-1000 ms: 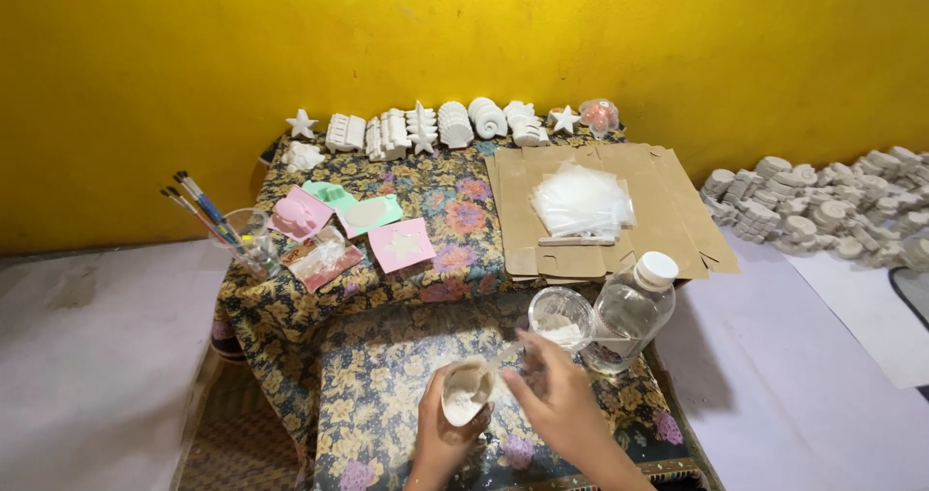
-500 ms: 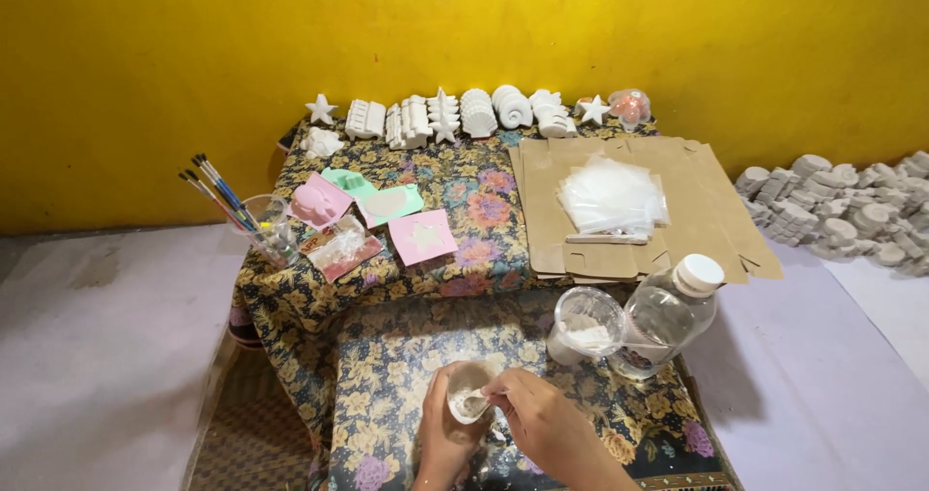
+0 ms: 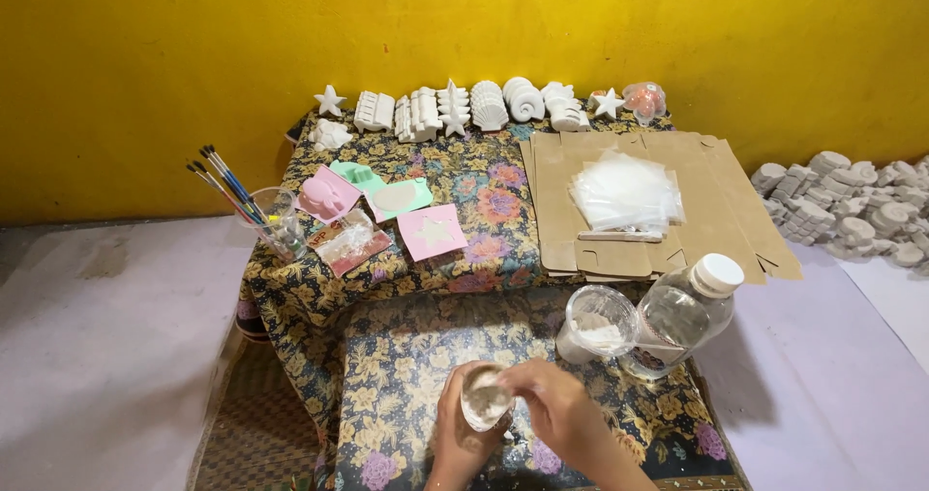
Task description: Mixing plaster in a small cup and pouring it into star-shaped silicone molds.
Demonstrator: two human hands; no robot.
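Both hands are sitting lower at the counter's near edge than a moment ago, with the small cup (image 3: 484, 397) still between them. Tipping could be spilling its whitish contents onto the floral cloth (image 3: 406, 356). Left hand (image 3: 455, 443) is closing its grip around the cup; right hand (image 3: 561, 418) is pinching at the rim, its fingers mostly closed.
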